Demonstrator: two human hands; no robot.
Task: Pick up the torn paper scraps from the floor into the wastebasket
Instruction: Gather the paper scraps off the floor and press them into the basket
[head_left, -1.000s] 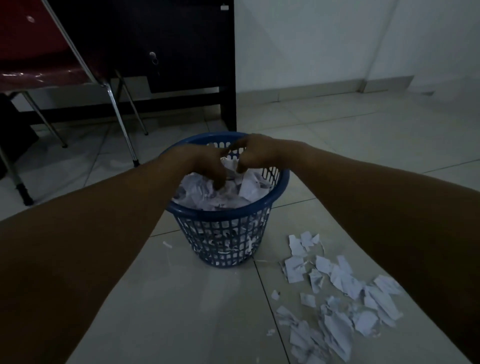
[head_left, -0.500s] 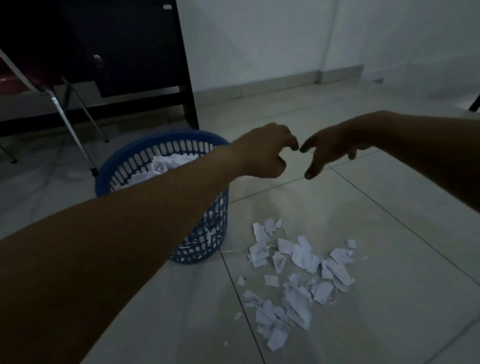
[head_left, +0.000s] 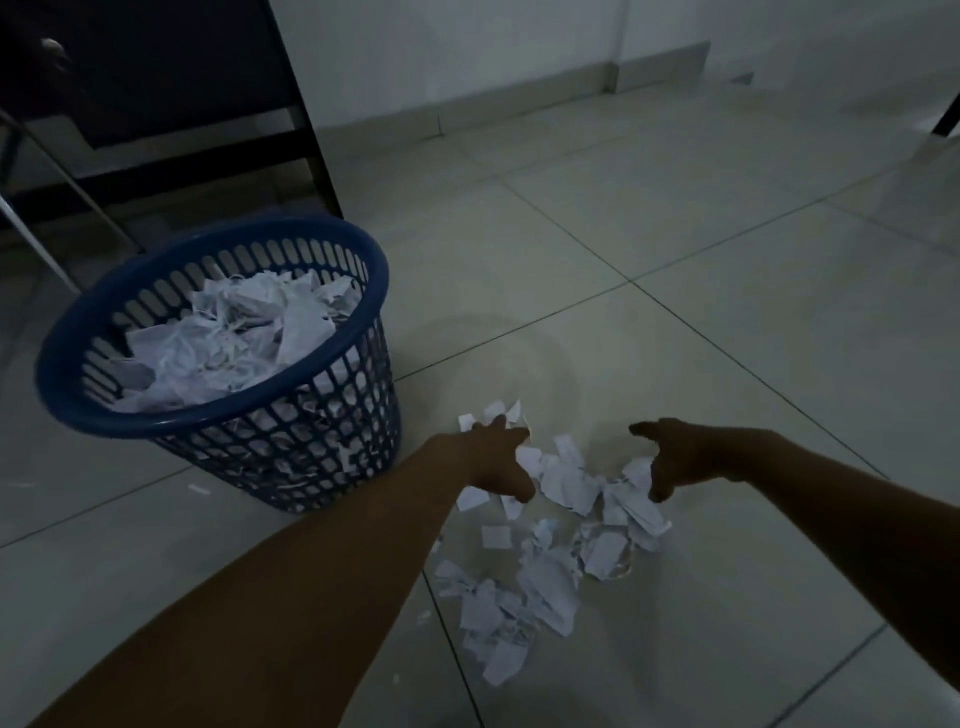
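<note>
**Both hands down at the scrap pile**

Half a second ago both hands hung in the air beyond the wastebasket, fingertips nearly meeting; now they have dropped to the floor on either side of the torn paper scraps (head_left: 558, 525). The left hand (head_left: 493, 457) reaches over the pile's near-left edge, fingers spread and pointing down among the scraps, pinching nothing. The right hand (head_left: 675, 457) arches like a claw over the right edge, thumb forward, fingers bent down toward the paper but holding none. The blue wastebasket (head_left: 218, 415) stands just left of the pile on the tiled floor (head_left: 727, 312), filled with white paper. A dark cabinet (head_left: 156, 78) stands behind it.
</note>
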